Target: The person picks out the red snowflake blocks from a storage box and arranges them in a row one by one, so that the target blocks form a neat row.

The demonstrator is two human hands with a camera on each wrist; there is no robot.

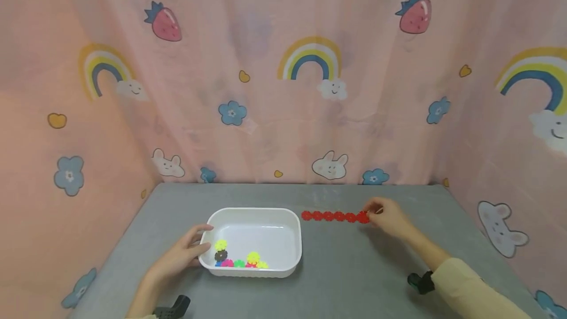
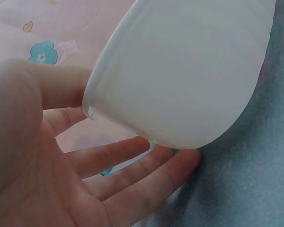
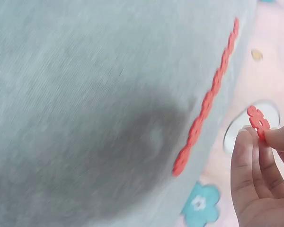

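Note:
My left hand is at the left end of a white plastic tray. In the left wrist view the thumb side of that hand grips the tray's rim, and other fingertips touch the wall below. Between the thumb and fingers of my right hand is a red notched flower-shaped plastic disc. It is held above the right end of a row of several red discs lying on the table. In the right wrist view the held disc is apart from the row.
Inside the tray, along its near side, lie several loose discs: yellow, black, green, pink and blue. Grey cloth covers the table. A pink patterned curtain hangs at the back and sides.

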